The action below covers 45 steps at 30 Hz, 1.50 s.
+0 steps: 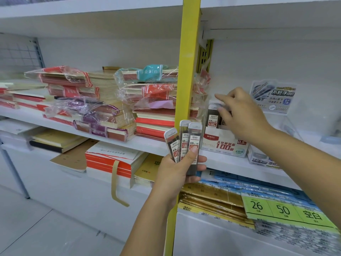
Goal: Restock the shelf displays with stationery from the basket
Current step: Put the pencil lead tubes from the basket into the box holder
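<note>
White shelf (55, 124), yellow post (186, 71); notebook stacks (103, 100); lead cases (212, 119) in display box (225, 145).

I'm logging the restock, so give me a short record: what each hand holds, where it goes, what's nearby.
left hand: holds three lead cases, fanned out
right hand: pinches the top of a fourth case, upright in the display box
display box: on the shelf, right of the yellow post
nearby: wrapped notebook stacks left of the post

A white shelf (46, 123) carries plastic-wrapped notebook stacks (103, 100) left of a yellow upright (186, 71). Right of it stands a lead display box (224, 145), a smaller box (258, 158) beside.
</note>
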Available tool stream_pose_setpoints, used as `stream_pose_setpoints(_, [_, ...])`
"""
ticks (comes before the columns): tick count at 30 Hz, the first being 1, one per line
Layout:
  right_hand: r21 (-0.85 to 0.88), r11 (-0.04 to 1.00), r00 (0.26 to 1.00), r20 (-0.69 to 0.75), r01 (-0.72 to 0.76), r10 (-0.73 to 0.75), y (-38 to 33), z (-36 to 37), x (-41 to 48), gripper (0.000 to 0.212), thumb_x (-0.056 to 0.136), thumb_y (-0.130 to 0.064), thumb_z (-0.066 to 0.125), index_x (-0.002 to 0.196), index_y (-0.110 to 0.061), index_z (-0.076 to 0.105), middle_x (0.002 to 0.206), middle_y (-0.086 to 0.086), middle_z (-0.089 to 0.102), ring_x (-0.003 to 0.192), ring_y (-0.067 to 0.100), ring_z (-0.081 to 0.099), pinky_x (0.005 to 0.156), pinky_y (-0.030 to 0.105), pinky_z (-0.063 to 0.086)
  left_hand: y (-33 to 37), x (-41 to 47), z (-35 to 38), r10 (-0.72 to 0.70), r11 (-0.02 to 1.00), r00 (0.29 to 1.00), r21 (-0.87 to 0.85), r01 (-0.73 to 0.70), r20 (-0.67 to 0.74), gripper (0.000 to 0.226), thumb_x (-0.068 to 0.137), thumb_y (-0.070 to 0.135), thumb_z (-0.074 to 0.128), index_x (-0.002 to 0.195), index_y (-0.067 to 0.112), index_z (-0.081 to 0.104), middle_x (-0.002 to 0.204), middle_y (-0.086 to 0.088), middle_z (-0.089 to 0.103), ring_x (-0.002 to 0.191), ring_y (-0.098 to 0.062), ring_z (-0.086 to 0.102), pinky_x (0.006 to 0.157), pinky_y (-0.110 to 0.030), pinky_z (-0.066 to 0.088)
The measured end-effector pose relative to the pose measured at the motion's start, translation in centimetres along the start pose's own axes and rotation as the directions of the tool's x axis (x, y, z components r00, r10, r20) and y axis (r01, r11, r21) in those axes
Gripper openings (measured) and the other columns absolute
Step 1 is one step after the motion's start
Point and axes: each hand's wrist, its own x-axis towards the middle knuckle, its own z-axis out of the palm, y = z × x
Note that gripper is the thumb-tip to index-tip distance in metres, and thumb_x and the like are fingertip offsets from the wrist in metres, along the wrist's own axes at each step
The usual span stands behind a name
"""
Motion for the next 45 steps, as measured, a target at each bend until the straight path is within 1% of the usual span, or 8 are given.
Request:
stream_pose_setpoints(3, [0.401, 0.916, 0.994, 0.107, -0.014, -0.031, -1.7, -1.7, -2.1, 0.027, 0.097, -0.035, 0.049, 0.121, -0.035, 0.061, 0.093, -0.024, 0.059, 0.084, -0.004, 0.055, 0.069, 0.011, 0.040, 0.2, 0.0, 0.1, -0.005, 1.000, 1.000, -0.007, 0.005, 0.013, 0.040, 0.076, 0.053, 0.067, 0.110, 0.032, 0.065, 0.097, -0.001, 0.078, 0.088, -0.016, 0.075, 0.055, -0.020, 0.055])
stream_pose_setpoints(6, [0.698, 0.682, 0.926, 0.368, -0.219, -0.080, -3.4, -2.0, -4.6, 0.022, 0.090, -0.034, 0.063, 0.112, -0.037, 0.062, 0.079, -0.015, 0.068, 0.064, -0.002, 0.062, 0.053, 0.010, 0.043, 0.3, -0.1, 0.5, -0.002, 1.000, 0.999, 0.000, 0.002, 0.043, 0.040, 0.078, 0.054, 0.067, 0.110, 0.030, 0.067, 0.098, -0.002, 0.078, 0.089, -0.017, 0.075, 0.054, -0.019, 0.054])
stream_pose_setpoints(13, [0.810, 0.450, 0.926, 0.319, -0.377, 0.202, -2.3, -2.0, -4.8, 0.022, 0.089, -0.012, 0.067, 0.107, -0.019, 0.060, 0.074, 0.000, 0.073, 0.057, 0.011, 0.063, 0.046, 0.021, 0.045, 0.3, -0.3, 1.0, 0.013, 1.000, 0.997, 0.004, -0.013, 0.070, 0.043, 0.086, 0.057, 0.053, 0.122, 0.034, 0.056, 0.102, 0.000, 0.078, 0.083, -0.019, 0.076, 0.049, -0.021, 0.055])
stream_pose_setpoints(22, [0.664, 0.736, 0.965, -0.084, -0.132, 0.249, 0.3, -3.9, -0.7, 0.022, 0.093, -0.020, 0.062, 0.092, -0.037, 0.047, 0.088, -0.003, 0.071, 0.080, 0.013, 0.069, 0.064, 0.030, 0.055, -0.2, 0.3, 0.0, 0.044, 0.999, 0.998, -0.003, -0.045, -0.052, 0.032, 0.077, 0.050, 0.062, 0.104, 0.033, 0.061, 0.094, 0.003, 0.078, 0.082, -0.013, 0.075, 0.056, -0.023, 0.056])
stream_pose_setpoints(27, [0.420, 0.906, 0.994, -0.059, -0.055, 0.088, 0.9, -2.2, 0.4, 0.021, 0.091, -0.023, 0.064, 0.101, -0.031, 0.048, 0.086, -0.011, 0.066, 0.079, 0.005, 0.062, 0.062, 0.021, 0.045, -0.5, 0.5, -0.1, 0.031, 1.000, 0.998, 0.001, -0.031, -0.058, 0.023, 0.088, 0.046, 0.061, 0.106, 0.034, 0.061, 0.092, 0.002, 0.078, 0.077, -0.012, 0.075, 0.054, -0.023, 0.056])
stream_pose_setpoints(34, [0.351, 0.931, 0.994, 0.086, -0.096, 0.070, 1.2, 0.5, 0.9, 0.027, 0.086, -0.024, 0.070, 0.103, -0.031, 0.050, 0.077, -0.007, 0.061, 0.072, 0.010, 0.061, 0.058, 0.022, 0.043, -0.5, 0.5, -0.3, 0.045, 0.999, 0.995, 0.009, -0.044, -0.090, 0.027, 0.081, 0.051, 0.062, 0.104, 0.037, 0.062, 0.091, 0.003, 0.078, 0.075, -0.011, 0.074, 0.052, -0.022, 0.055])
stream_pose_setpoints(40, [0.160, 0.985, 0.997, 0.036, -0.068, 0.062, 1.3, 1.5, 0.4, 0.035, 0.090, -0.030, 0.065, 0.124, -0.022, 0.060, 0.105, -0.003, 0.047, 0.102, 0.018, 0.054, 0.083, 0.034, 0.047, -0.4, 0.5, -0.3, 0.029, 1.000, 0.995, 0.015, -0.027, -0.092, 0.011, 0.086, 0.046, 0.064, 0.096, 0.041, 0.065, 0.091, 0.003, 0.078, 0.073, -0.011, 0.074, 0.051, -0.022, 0.054])
stream_pose_setpoints(45, [0.141, 0.989, 0.997, -0.067, -0.033, 0.043, 0.6, 0.1, -0.9, 0.032, 0.096, -0.026, 0.055, 0.127, -0.021, 0.061, 0.097, -0.007, 0.044, 0.090, 0.010, 0.046, 0.076, 0.029, 0.044, -0.3, 0.2, -0.1, 0.038, 0.999, 0.996, 0.013, -0.037, -0.077, 0.028, 0.078, 0.051, 0.066, 0.102, 0.037, 0.064, 0.093, 0.002, 0.078, 0.073, -0.011, 0.074, 0.051, -0.022, 0.054])
